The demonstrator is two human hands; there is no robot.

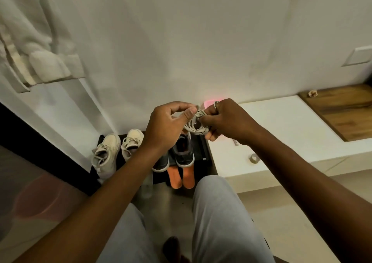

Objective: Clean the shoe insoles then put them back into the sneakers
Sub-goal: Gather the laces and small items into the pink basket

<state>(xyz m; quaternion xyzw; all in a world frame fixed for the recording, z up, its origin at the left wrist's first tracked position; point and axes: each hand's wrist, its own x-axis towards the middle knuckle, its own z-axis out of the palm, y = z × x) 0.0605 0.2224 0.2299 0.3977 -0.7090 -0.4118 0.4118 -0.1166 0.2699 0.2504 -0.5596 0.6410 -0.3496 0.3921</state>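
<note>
Here, two bare arms reach forward at chest height in front of a plain white wall. The left hand [167, 125] pinches the loose end of a lace [196, 125] between thumb and forefinger, its fingers [189, 112] clamped on it. The right hand [227, 119], with a ring [215, 104] on one finger, grips the rest of the lace, a flat off-white cord wound into a small loose coil.

Below the hands, a black rack [201, 148] stands against the wall. On it are cream sneakers [118, 150], soft and laced, with toes to the wall, and beside them dark sneakers [184, 152], grey with pale soles. The left forearm crosses one dark sneaker and the hands hide both toes.

Two orange insoles [182, 177] lie side by side just in front of the dark sneakers. They are thin and smooth, with rounded near ends, and their long axes run from the person towards the wall. Their far ends slip under the sneaker heels.

To the right is a white ledge [281, 125] carrying a tape roll [254, 158] and a wooden board [342, 111]. Something pink [209, 102] shows behind the right hand. A white garment [40, 41] hangs at upper left. Grey trouser knees [221, 212] fill the foreground.
</note>
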